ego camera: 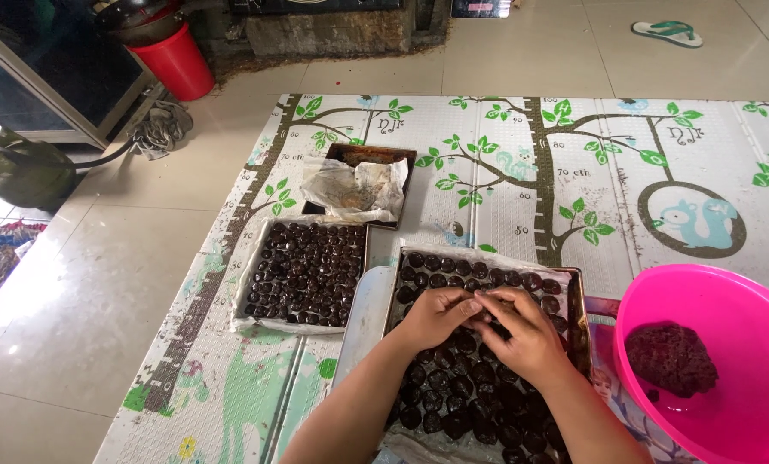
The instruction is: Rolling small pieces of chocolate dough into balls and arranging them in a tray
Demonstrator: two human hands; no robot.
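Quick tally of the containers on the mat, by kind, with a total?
Baking trays filled with dark dough pieces: 2, one under the left hand and right hand, one to its left
Baking tray holding only crumpled paper: 1
Pink plastic basin with a dark dough lump: 1
Total: 4

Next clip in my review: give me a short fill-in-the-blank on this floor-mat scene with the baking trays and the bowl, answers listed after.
1. Both hands, the left hand and right hand, meet above the near tray of dark ____ pieces.
2. The lump of dark dough sits in a ____ bowl.
3. The far tray holds only crumpled ____.
4. The bucket is ____.

Answers: round; pink; paper; red
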